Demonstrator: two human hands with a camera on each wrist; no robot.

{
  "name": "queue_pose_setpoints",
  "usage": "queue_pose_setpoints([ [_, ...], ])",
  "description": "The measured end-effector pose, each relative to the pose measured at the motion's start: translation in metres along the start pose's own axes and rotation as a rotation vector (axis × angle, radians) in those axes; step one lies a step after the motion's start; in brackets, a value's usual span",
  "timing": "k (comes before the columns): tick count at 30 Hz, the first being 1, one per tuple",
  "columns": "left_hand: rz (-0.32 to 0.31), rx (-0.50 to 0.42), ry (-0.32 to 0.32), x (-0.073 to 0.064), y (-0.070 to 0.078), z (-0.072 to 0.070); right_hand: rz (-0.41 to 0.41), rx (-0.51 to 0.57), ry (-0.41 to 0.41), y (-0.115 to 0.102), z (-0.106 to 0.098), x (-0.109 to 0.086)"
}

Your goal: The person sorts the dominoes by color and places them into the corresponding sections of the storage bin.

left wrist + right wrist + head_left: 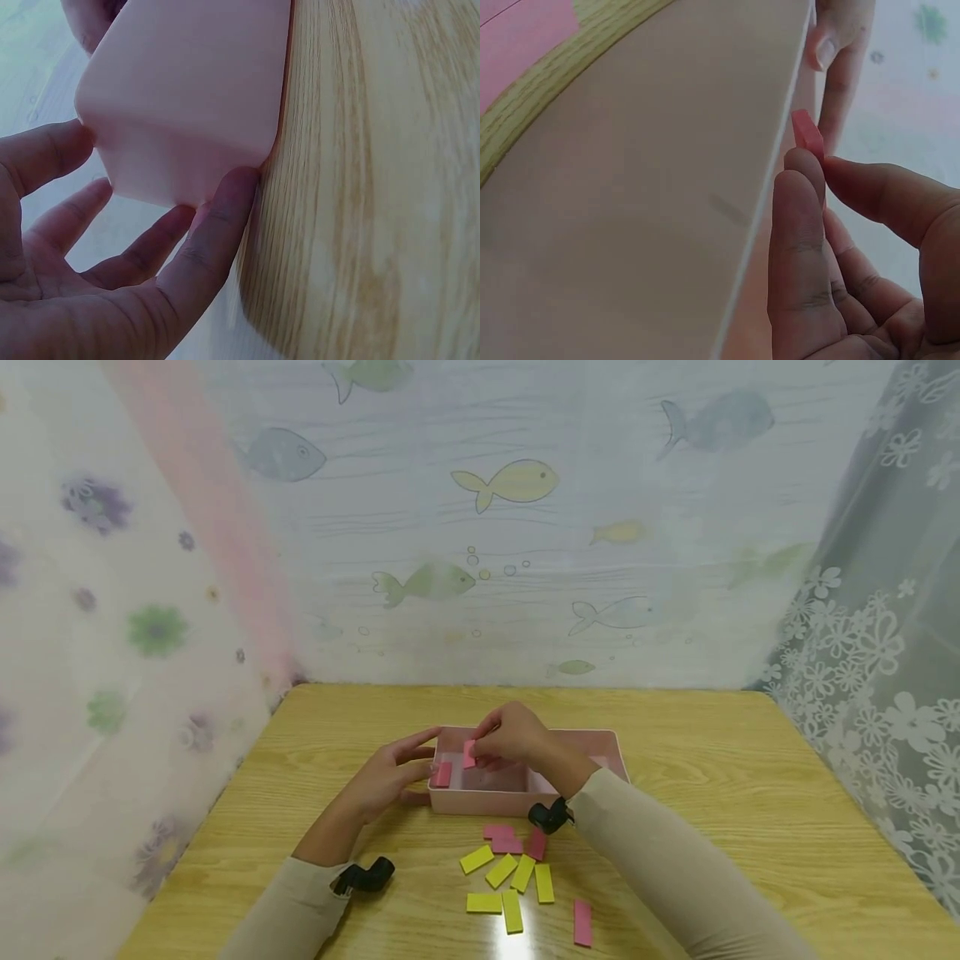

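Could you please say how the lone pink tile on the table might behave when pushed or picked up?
The lone pink tile looks stiff, given its straight edges. Lying flat, it would probably slide rather than roll. It is likely light: the right hand holds a similar pink tile in a pinch.

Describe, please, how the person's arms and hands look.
The left sleeve and right sleeve are plain beige and end short of the hands. A small, rounded black device sits near each wrist: left device, right device. The left hand and right hand wear no gloves.
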State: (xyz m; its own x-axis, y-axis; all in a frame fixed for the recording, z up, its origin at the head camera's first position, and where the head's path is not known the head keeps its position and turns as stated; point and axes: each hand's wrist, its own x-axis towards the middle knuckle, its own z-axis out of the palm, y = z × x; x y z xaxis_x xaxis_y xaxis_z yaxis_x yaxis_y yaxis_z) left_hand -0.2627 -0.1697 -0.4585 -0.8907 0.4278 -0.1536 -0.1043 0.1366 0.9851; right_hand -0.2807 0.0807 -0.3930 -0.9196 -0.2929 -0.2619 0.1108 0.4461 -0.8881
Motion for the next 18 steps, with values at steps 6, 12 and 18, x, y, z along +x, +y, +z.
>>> queue_pose_setpoints([
  [6,0.001,0.000,-0.009,-0.0016,0.0001,0.0000,0.019,-0.015,-0.013,0.0013,0.0051,0.0030],
  [12,0.004,-0.002,-0.013,-0.0014,0.0001,-0.0003,0.008,-0.024,-0.024,0.0010,0.0081,0.0029],
  [18,0.004,-0.005,-0.017,-0.0017,0.0014,-0.0001,0.011,-0.039,-0.021,-0.0009,0.0106,0.0037],
])
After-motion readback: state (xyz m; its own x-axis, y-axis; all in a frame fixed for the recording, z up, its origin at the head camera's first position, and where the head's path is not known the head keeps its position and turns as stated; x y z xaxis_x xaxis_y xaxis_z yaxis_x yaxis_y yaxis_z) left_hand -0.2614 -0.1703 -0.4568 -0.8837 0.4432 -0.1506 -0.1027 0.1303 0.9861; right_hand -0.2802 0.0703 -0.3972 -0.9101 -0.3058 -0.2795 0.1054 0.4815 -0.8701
